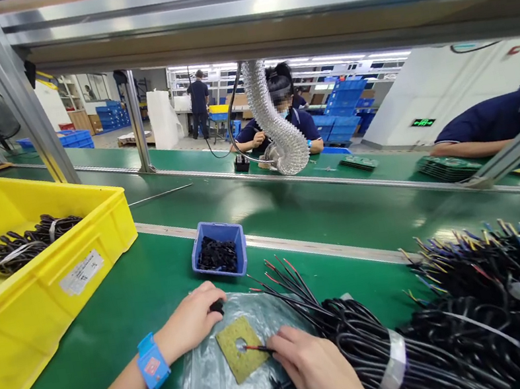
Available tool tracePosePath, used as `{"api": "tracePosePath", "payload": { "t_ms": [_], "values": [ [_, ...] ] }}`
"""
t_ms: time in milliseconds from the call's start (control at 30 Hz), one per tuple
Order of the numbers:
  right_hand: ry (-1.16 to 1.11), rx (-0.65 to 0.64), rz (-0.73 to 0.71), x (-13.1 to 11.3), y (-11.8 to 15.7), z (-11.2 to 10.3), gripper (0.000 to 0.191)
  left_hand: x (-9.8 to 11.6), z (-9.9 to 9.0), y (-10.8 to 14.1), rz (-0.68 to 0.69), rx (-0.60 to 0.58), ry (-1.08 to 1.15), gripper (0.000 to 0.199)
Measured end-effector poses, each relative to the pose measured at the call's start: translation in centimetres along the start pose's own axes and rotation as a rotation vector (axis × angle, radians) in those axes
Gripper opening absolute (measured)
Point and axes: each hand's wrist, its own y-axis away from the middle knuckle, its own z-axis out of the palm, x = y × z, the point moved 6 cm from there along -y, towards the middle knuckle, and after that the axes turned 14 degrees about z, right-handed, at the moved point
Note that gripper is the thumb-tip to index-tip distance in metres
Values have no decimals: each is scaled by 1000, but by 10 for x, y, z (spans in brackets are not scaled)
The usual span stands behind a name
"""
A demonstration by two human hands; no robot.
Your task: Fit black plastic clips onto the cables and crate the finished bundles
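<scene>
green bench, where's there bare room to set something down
Bare patches of the green bench lie between the yellow crate and the blue bin, and between the crate and the blue wristband. It is crowded at the right, with cable bundles, and on the plastic sheet between left hand and right hand.

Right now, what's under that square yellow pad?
Clear plastic, spread on the green tabletop, shows around the yellow pad, which seems to rest on it. Something pale shows at the pad's hole, too small to identify. Whatever the pad itself covers cannot be seen.
</scene>
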Motion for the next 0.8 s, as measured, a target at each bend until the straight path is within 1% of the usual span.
{"api": "tracePosePath", "payload": {
  "t_ms": [133,333,400,467,533,567,600,667,733,800],
  "values": [
    [61,-6,-20,-1,-3,2,19,4,-1,0,18,-54,-49,22],
    [101,-2,-65,-5,-2,1,22,5,-1,3,67,-135,-215,20],
    [122,-20,-77,-7,-2,2,23,4,0,3,91,-141,-252,19],
    [112,-49,-59,-7,-2,2,23,3,0,1,105,-112,-234,19],
    [22,-63,2,-3,-4,0,23,5,0,-2,107,-26,-101,21],
    [-62,-56,35,0,-4,-3,24,5,0,-3,93,39,19,20],
    [-161,-39,64,3,-5,-7,25,5,2,-5,59,107,176,19],
    [-354,-3,93,8,-5,-14,27,3,9,-6,-57,225,554,22],
    [-476,21,95,11,-5,-18,29,4,21,-6,-178,286,913,30],
    [-534,43,91,11,-4,-21,30,8,31,-5,-247,298,1146,37]
  ]
}}
